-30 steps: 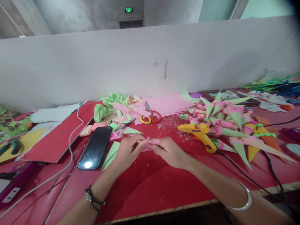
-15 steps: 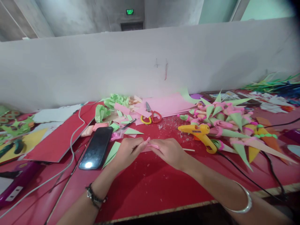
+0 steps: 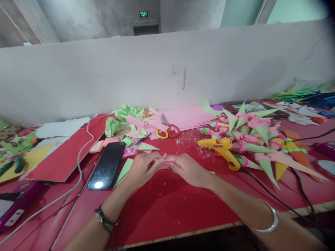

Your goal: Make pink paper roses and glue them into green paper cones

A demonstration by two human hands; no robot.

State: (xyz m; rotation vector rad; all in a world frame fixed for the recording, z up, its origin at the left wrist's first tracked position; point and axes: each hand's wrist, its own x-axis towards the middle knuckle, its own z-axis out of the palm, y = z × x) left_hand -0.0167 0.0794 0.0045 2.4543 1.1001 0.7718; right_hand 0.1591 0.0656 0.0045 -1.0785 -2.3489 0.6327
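1. While both hands are held close together low over the red table [image 3: 167,205], a small pink paper piece [image 3: 165,160] is pinched between them, just above the tabletop at the middle of the view.
2. The left hand [image 3: 142,170] is curled, and its thumb and fingertips are closed on the left end of the pink piece; a dark beaded band [image 3: 106,221] is worn on its wrist.
3. The right hand [image 3: 187,169] is seen from the back, and its fingers are bent onto the right end of the same piece; a silver bangle [image 3: 269,223] is worn on its forearm.
4. A green paper triangle [image 3: 124,169] is laid flat at nine o'clock, just beside the left hand.
5. A black phone [image 3: 106,164] is laid screen-up farther out at nine o'clock, right beside the triangle.
6. A yellow glue gun [image 3: 222,148] is laid on its side at two o'clock, near the right hand, and its black cord [image 3: 264,190] is run off toward four o'clock.
7. Scissors [image 3: 169,129] with one yellow and one red handle loop are set at twelve o'clock, at the edge of the pink sheets [image 3: 185,115].
8. A heap of green and pink paper cones [image 3: 251,134] is piled at two o'clock, beyond the glue gun.
9. Crumpled green paper [image 3: 123,116] is heaped at eleven o'clock, and a white cable [image 3: 78,164] is trailed across the table at nine o'clock, past the phone.
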